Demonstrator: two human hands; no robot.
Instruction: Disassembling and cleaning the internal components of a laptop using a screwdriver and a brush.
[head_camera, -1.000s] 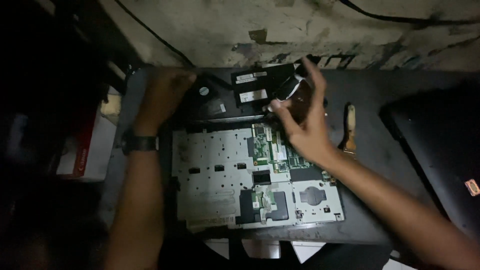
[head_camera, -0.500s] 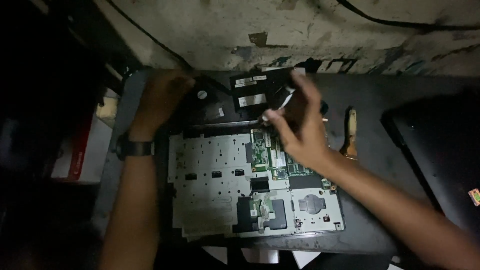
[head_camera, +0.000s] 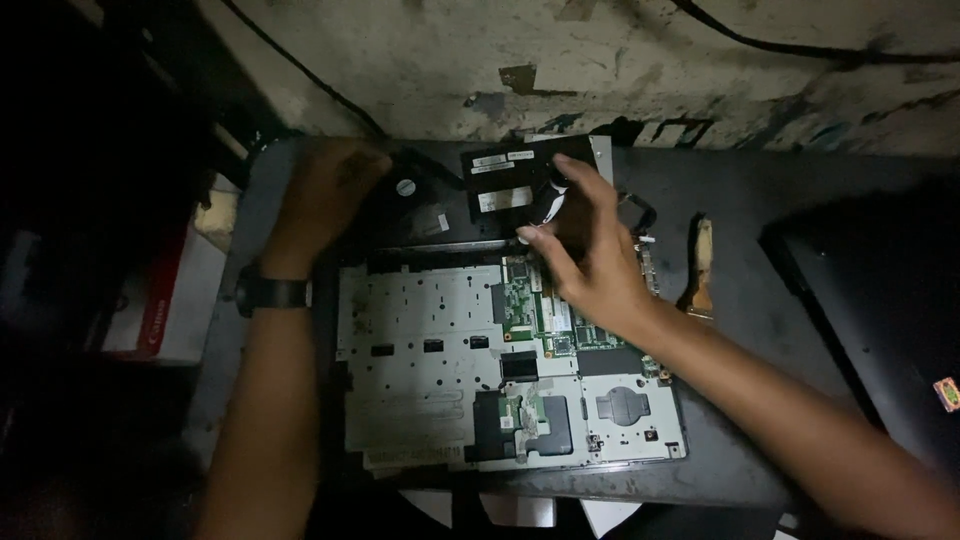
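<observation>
Opened laptop (head_camera: 510, 370) in middle of frame, flat on bench (head_camera: 760, 230). Left hand (head_camera: 325, 195) pressing upper left corner, steadying it. Right hand (head_camera: 590, 255) half open, fingertips pinching small part, hard to tell.

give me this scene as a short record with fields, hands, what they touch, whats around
setting: dark worktable against a stained wall
main item: opened laptop, metal frame and green circuit board exposed
left hand: left hand rests on the black part at the laptop's far edge; wrist wears a black watch
right hand: right hand hovers over the board, fingers spread, holding nothing visible
nearby: brush to the right; closed dark laptop at far right
</observation>
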